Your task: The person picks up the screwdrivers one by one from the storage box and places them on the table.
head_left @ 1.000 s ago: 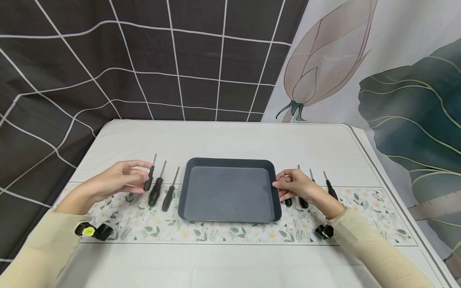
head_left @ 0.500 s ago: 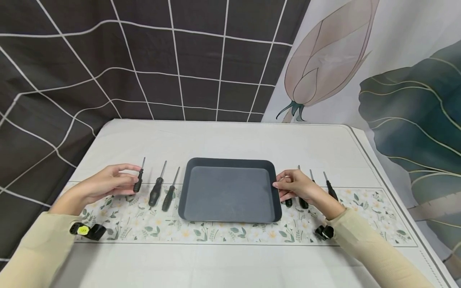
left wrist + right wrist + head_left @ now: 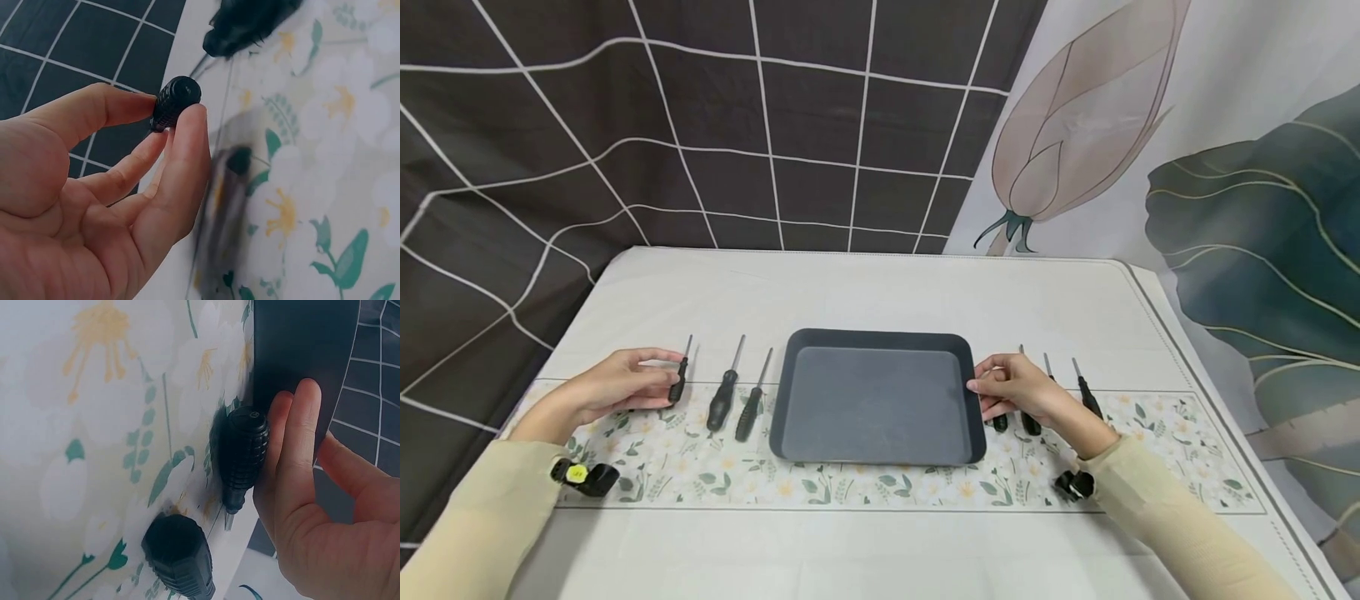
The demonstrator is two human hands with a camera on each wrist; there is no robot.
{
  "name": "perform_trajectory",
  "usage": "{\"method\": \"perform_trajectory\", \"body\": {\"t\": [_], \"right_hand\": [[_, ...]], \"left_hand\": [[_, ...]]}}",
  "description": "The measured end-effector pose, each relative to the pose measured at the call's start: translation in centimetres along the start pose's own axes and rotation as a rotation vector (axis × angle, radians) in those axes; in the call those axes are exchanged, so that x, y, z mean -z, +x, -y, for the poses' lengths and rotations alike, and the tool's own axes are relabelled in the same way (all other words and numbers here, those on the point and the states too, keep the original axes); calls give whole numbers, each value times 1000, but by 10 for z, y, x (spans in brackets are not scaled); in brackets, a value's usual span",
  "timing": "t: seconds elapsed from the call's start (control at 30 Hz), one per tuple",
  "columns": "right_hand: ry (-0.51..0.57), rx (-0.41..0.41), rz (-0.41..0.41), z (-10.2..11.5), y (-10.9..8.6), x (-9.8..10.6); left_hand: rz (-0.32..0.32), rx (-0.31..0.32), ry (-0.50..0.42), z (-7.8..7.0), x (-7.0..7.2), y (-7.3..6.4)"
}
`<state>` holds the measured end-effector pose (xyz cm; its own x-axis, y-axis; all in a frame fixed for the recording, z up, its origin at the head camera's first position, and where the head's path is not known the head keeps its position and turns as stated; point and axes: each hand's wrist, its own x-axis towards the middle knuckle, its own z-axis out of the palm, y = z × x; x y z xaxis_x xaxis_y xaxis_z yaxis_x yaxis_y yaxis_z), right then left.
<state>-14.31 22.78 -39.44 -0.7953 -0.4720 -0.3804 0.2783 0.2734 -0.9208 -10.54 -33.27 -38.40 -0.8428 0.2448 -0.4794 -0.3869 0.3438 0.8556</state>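
My left hand (image 3: 621,386) pinches a small black screwdriver (image 3: 679,381) by its handle between thumb and fingers, shaft pointing away. The left wrist view shows the butt of that screwdriver (image 3: 178,102) between the fingertips, with a shadow on the cloth below. Two larger black screwdrivers (image 3: 722,402) (image 3: 749,414) lie to its right, beside the tray. At the grey tray (image 3: 880,408), my right hand (image 3: 1017,387) grips the right rim, fingers flat along the outer wall and thumb at the edge. Right by those fingers lies a short black screwdriver (image 3: 244,450).
Three screwdrivers lie right of the tray, partly behind my right hand; the outermost screwdriver (image 3: 1089,397) shows best. A floral band (image 3: 910,487) crosses the white tablecloth (image 3: 880,287). A dark gridded curtain (image 3: 812,125) hangs behind the table.
My left hand has moved left and slightly nearer with the small screwdriver, away from the two beside the tray. My right hand and the tray stay in place.
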Motion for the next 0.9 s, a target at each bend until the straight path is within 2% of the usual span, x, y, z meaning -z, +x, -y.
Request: {"method": "perform_trajectory", "body": {"t": [0.13,0.5,0.9], "right_hand": [[-1,-1,-1,0,0,0],[-8,-4,-6,0,0,0],[-2,-1,-5,0,0,-1]], "left_hand": [[-12,13,7,3,0,3],[-36,-3,50,5,-6,6],[-47,-20,158,0,-12,7]]}}
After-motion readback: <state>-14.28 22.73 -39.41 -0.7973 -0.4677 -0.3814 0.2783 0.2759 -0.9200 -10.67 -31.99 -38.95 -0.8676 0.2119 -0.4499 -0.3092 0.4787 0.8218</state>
